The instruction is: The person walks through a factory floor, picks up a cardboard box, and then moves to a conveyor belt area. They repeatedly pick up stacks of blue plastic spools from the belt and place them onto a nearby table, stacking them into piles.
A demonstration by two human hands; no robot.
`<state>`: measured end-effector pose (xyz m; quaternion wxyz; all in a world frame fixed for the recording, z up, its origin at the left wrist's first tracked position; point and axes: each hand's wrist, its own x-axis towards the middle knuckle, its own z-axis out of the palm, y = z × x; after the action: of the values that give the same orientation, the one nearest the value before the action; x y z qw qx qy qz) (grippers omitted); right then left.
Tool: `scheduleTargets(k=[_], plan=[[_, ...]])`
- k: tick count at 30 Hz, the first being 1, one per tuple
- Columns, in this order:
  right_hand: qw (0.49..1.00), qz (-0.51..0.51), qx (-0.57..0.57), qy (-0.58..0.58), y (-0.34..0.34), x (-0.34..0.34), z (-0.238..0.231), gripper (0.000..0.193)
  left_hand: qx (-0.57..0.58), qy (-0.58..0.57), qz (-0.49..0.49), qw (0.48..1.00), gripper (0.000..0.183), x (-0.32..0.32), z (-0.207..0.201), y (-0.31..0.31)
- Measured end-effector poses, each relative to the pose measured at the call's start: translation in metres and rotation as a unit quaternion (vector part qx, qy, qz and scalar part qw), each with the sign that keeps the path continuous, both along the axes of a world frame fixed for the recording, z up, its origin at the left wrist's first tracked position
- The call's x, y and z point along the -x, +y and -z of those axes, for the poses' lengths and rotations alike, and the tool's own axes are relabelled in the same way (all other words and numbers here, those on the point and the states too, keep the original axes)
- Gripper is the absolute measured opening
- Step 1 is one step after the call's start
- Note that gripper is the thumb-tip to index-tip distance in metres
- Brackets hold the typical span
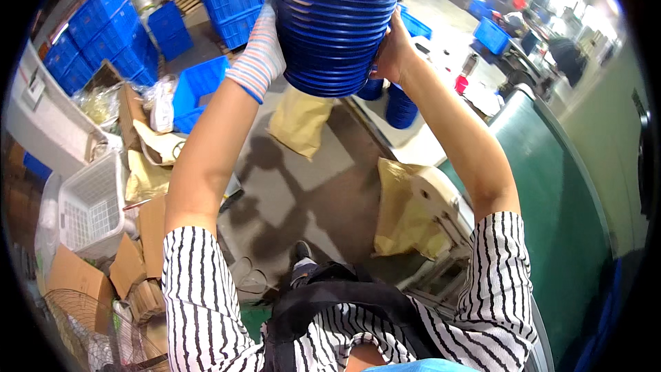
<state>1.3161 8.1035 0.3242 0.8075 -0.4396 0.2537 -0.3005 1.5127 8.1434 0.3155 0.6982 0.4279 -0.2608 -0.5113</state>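
Raised high in front of me is a tall stack of nested round blue plastic containers (pixel 335 41), with many ridged rims. My left hand (pixel 258 56), in a striped knit glove, presses against its left side. Bare, my right hand (pixel 395 54) grips the right side, its fingers partly hidden behind the stack. The stack's top runs out of view. Beyond and below my right hand, smaller blue stacks (pixel 401 108) stand on a pale table (pixel 421 143).
Blue crates (pixel 231 0) are piled at the back left. A blue bin (pixel 196 93), a white basket (pixel 93 203) and cardboard boxes (pixel 79 275) stand at left. Yellow sacks (pixel 301 120) lie on the floor ahead. A green conveyor belt (pixel 544 200) runs along my right.
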Motion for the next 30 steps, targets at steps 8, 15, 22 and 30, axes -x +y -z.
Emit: scheduleTargets(k=[8,15,22,30], plan=[[0.998,-0.050,-0.038,0.011,0.036,0.011,0.052,0.088,0.053,-0.005,-0.097,0.994,0.050,0.044,0.007,0.110],[0.994,-0.084,0.058,-0.041,0.045,0.049,0.154,0.092,0.158,-0.091,-0.127,0.975,0.050,0.097,0.116,0.139],[0.985,-0.136,0.052,-0.097,-0.010,0.020,0.207,0.080,0.100,0.022,-0.191,0.976,0.053,0.057,0.193,0.093],[0.985,-0.108,0.080,-0.108,-0.133,-0.097,0.209,0.086,0.058,0.037,-0.241,0.968,0.050,-0.067,0.220,-0.005]])
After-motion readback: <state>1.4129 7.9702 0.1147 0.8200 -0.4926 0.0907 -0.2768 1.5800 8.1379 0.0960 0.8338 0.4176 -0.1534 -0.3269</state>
